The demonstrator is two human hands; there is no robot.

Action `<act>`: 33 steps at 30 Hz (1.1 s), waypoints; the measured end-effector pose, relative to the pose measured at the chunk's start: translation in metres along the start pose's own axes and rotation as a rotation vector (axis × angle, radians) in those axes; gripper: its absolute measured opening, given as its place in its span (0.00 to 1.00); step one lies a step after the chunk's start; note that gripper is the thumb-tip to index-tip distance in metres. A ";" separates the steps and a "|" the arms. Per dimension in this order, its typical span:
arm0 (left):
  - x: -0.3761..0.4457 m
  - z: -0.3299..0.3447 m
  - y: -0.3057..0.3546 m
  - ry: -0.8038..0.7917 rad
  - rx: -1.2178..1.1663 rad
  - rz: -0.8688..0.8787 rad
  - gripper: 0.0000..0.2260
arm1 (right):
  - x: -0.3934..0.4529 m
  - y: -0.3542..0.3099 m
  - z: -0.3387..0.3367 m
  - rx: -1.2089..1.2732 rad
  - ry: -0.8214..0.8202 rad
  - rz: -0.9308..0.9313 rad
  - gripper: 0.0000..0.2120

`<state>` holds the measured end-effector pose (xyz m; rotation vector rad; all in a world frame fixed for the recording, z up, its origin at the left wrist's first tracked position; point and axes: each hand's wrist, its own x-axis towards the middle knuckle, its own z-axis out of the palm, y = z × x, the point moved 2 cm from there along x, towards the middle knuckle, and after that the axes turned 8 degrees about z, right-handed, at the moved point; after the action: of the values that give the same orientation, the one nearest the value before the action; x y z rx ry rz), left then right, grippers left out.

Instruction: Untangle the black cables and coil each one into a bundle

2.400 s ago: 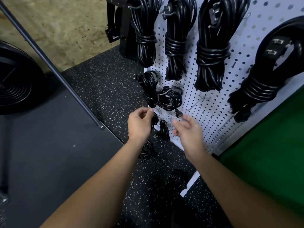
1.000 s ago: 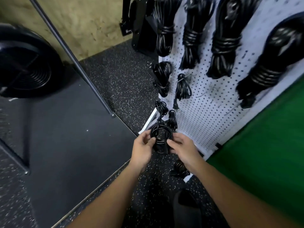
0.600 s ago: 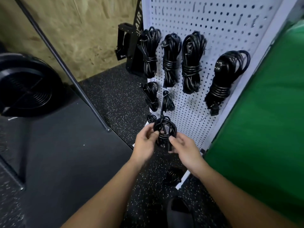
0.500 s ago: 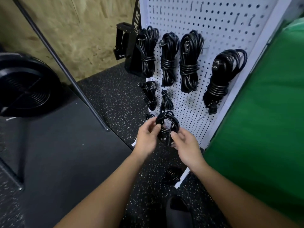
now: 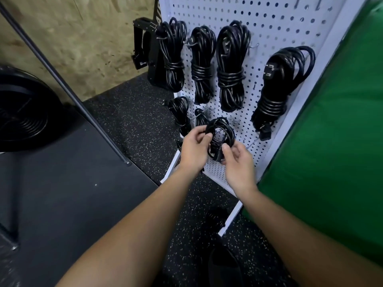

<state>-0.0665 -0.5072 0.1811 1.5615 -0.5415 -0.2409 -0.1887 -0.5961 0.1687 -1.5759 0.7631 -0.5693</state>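
Fingers [image 5: 204, 135] of both hands pinch one small coiled cable [image 5: 220, 137] before the pegboard [image 5: 275, 23].

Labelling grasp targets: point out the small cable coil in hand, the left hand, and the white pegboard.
small cable coil [image 5: 224, 126], head view, top arc of the loop.
left hand [image 5: 191, 151], head view, back of the hand.
white pegboard [image 5: 269, 19], head view, bare perforated panel above the hung bundles.
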 end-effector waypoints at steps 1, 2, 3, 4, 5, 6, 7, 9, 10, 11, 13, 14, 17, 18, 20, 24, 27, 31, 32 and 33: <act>0.003 0.003 -0.002 -0.004 0.015 0.003 0.06 | 0.005 0.004 -0.001 -0.005 0.013 0.017 0.10; 0.005 0.006 -0.003 -0.008 0.023 0.004 0.06 | 0.009 0.007 -0.002 -0.021 0.023 0.026 0.10; 0.006 0.010 -0.004 -0.001 0.026 0.000 0.08 | 0.011 0.009 -0.005 -0.043 0.029 0.034 0.09; 0.005 0.012 -0.005 0.008 0.040 0.010 0.11 | 0.013 0.012 -0.007 -0.060 0.028 0.038 0.10; 0.003 0.014 -0.007 0.012 0.053 0.019 0.11 | 0.015 0.015 -0.009 -0.075 0.024 0.037 0.12; 0.001 0.016 -0.011 0.013 0.061 0.014 0.09 | 0.017 0.020 -0.011 -0.083 0.010 0.036 0.13; -0.002 0.016 -0.017 0.006 0.046 0.001 0.07 | 0.018 0.024 -0.013 -0.080 0.003 0.035 0.15; -0.010 0.014 -0.031 -0.015 0.002 -0.048 0.09 | 0.019 0.037 -0.016 -0.095 0.012 0.035 0.20; -0.016 0.011 -0.039 -0.008 -0.014 -0.074 0.11 | 0.018 0.046 -0.018 -0.122 0.027 0.034 0.22; -0.023 0.008 -0.048 -0.002 -0.044 -0.102 0.12 | 0.016 0.055 -0.020 -0.153 0.045 0.034 0.24; -0.041 0.001 -0.067 -0.027 -0.068 -0.150 0.12 | 0.011 0.079 -0.021 -0.233 0.089 0.040 0.26; -0.051 -0.002 -0.079 -0.048 -0.051 -0.173 0.12 | 0.009 0.091 -0.021 -0.287 0.093 0.044 0.25; -0.083 -0.012 -0.127 -0.092 0.018 -0.289 0.10 | 0.007 0.133 -0.016 -0.485 -0.013 0.120 0.17; -0.094 -0.015 -0.143 -0.082 0.040 -0.346 0.10 | 0.007 0.147 -0.014 -0.530 -0.077 0.184 0.15; -0.112 -0.018 -0.176 -0.063 0.141 -0.451 0.08 | 0.006 0.171 -0.009 -0.645 -0.213 0.302 0.15; -0.135 -0.011 -0.230 -0.115 0.301 -0.605 0.08 | 0.005 0.209 0.003 -1.246 -0.420 0.205 0.21; -0.149 -0.002 -0.256 -0.183 0.371 -0.672 0.12 | -0.001 0.220 0.020 -1.601 -0.478 0.001 0.24; -0.158 0.004 -0.279 -0.262 0.426 -0.675 0.15 | -0.005 0.239 0.033 -1.731 -0.496 0.014 0.33; -0.159 0.005 -0.283 -0.283 0.427 -0.675 0.16 | -0.005 0.244 0.033 -1.714 -0.496 0.032 0.31; -0.160 0.005 -0.288 -0.296 0.425 -0.672 0.17 | -0.005 0.247 0.033 -1.683 -0.494 0.041 0.30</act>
<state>-0.1524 -0.4403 -0.1296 2.1083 -0.2821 -0.9266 -0.2050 -0.5826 -0.0798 -2.9961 0.8826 0.7878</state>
